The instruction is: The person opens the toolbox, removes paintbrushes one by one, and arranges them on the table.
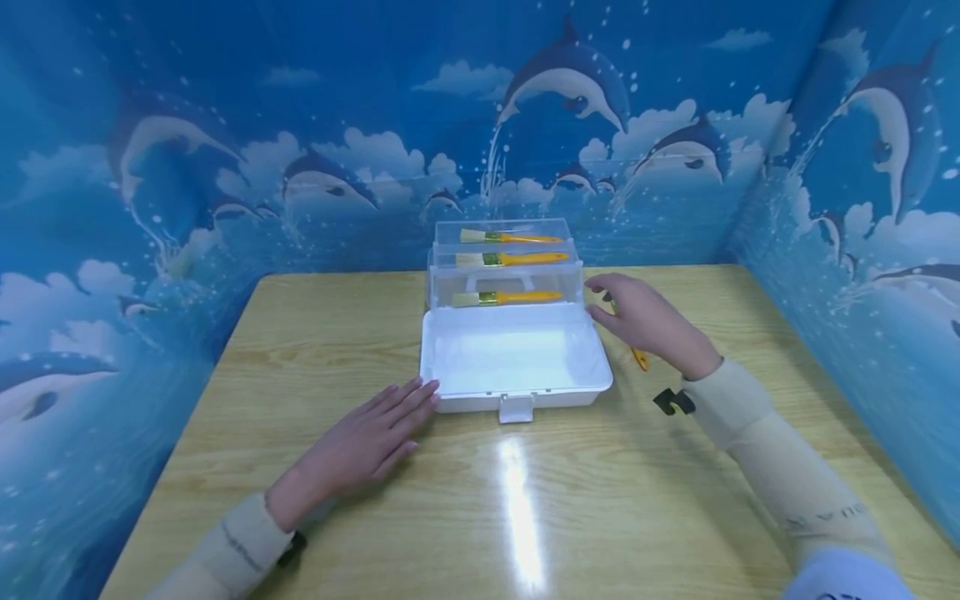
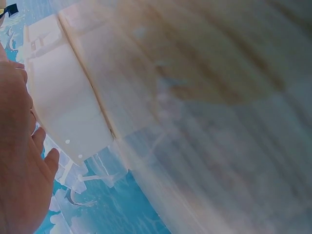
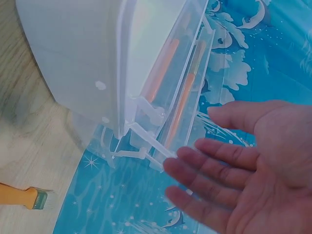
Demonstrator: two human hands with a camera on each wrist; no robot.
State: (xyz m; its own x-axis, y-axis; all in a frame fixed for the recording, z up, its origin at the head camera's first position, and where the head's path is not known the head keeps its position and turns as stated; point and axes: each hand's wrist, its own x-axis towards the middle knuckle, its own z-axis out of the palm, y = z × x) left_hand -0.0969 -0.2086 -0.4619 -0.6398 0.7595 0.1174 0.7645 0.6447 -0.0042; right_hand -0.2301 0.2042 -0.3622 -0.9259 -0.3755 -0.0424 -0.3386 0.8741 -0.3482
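Note:
A white plastic box (image 1: 517,400) stands with its stepped clear trays (image 1: 442,279) raised behind its bare base. Three flat paintbrushes with orange handles lie in them: a top brush (image 1: 525,238), a middle brush (image 1: 534,258) and a lower brush (image 1: 528,297). My left hand (image 1: 367,442) is spread palm down, fingertips at the box's front left corner. Beside the trays' right end, my right hand (image 1: 648,317) hovers with extended fingers, holding nothing in the right wrist view. Partly hidden under it, another paintbrush (image 1: 640,358) lies on the table.
The wooden table (image 1: 300,333) carries the box near its back edge. Blue dolphin-printed sheeting (image 1: 375,100) rises behind the table and along both sides. A latch flap (image 1: 516,409) hangs from the box's front.

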